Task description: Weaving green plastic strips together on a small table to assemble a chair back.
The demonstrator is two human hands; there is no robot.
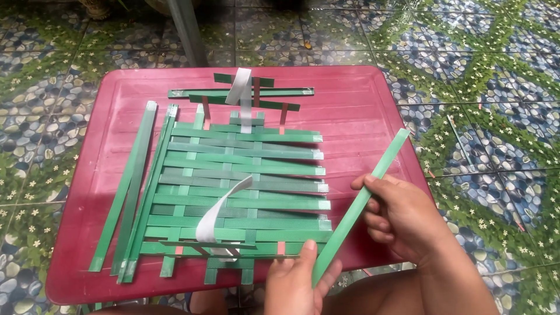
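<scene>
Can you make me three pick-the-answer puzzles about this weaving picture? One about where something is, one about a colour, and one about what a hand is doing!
1. Where does the woven mat lie?
A. on a red tray
B. on grass
C. in a basket

2. What colour is the loose strip being held?
A. yellow
B. green
C. blue

3. What is the right hand doing?
A. resting open
B. gripping the strip
C. holding scissors

Answers:
1 A, the red tray shows around the mat.
2 B, it is light green.
3 B, its fingers wrap the strip; the left hand holds the strip's lower end.
</scene>
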